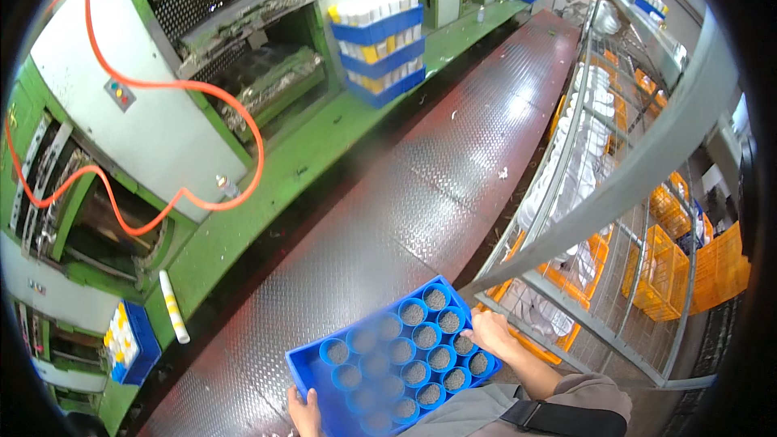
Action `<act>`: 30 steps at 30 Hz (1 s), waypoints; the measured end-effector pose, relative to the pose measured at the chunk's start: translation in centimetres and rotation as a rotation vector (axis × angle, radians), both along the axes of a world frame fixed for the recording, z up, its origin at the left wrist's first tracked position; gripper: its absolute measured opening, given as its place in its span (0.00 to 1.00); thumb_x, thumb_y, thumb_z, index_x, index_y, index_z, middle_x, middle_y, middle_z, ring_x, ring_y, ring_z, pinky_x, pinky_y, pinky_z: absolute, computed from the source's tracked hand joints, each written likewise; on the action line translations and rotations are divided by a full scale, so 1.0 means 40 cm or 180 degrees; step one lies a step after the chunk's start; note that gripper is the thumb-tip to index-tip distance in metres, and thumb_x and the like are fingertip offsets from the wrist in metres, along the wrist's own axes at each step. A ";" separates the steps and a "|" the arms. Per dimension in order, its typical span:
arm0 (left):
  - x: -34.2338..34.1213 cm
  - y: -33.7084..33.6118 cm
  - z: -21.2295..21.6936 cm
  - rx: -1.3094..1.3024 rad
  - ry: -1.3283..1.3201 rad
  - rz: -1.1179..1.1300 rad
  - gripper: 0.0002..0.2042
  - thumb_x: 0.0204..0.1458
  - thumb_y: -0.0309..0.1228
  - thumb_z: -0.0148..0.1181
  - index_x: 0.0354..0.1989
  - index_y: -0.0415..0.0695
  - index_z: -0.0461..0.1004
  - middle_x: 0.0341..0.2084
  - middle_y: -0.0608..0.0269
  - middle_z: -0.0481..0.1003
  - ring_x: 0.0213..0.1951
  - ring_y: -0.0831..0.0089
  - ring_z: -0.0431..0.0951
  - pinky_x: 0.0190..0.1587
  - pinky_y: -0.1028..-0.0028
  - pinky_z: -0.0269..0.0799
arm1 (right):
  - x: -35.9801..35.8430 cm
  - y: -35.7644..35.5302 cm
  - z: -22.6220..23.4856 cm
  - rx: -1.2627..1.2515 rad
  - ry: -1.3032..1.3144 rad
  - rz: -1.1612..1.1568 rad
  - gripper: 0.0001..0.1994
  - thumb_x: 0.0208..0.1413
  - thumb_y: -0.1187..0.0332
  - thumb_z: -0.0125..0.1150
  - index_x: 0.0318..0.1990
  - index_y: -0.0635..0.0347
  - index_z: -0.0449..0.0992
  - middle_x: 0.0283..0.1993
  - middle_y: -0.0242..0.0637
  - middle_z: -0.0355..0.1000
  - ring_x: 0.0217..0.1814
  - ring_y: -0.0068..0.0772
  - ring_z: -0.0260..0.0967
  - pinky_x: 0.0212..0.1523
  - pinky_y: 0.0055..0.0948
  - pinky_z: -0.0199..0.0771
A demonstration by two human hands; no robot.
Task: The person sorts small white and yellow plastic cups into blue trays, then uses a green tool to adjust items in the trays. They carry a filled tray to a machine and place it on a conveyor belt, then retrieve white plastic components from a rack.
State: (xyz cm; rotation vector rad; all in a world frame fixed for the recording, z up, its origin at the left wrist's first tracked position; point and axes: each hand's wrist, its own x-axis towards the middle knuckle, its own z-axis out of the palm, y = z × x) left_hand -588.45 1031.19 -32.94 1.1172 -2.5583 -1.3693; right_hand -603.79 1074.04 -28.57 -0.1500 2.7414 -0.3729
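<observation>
Held low in front of me is a blue tray (301,364), tilted in the view, with a hand at either side. Several round blue cups (413,312) stand in it, filled with grey granules. My left hand (304,414) is closed round the tray's left side near the bottom of the view, its thumb over the rim. On the opposite side my right hand (490,333) grips the edge, fingers beside the cups there. A hazy smear blurs the cups in the middle of the tray.
Green machines with a green ledge (324,142) run along the left. On it are stacked blue trays (382,53), another blue tray (146,343) and a yellow-white tube (172,307). An orange hose (257,150) hangs there. A metal rack (595,186) and orange crates (660,267) flank the metal walkway (453,154).
</observation>
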 end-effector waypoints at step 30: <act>-1.637 0.273 0.392 -0.0512 0.0152 -0.2364 0.25 0.53 0.31 0.61 0.59 0.38 0.66 0.42 0.39 0.77 0.46 0.47 0.78 0.49 0.58 0.73 | -0.847 0.131 0.277 -0.0040 0.0046 -0.2668 0.24 0.48 0.56 0.70 0.40 0.70 0.72 0.35 0.57 0.77 0.40 0.57 0.76 0.40 0.47 0.75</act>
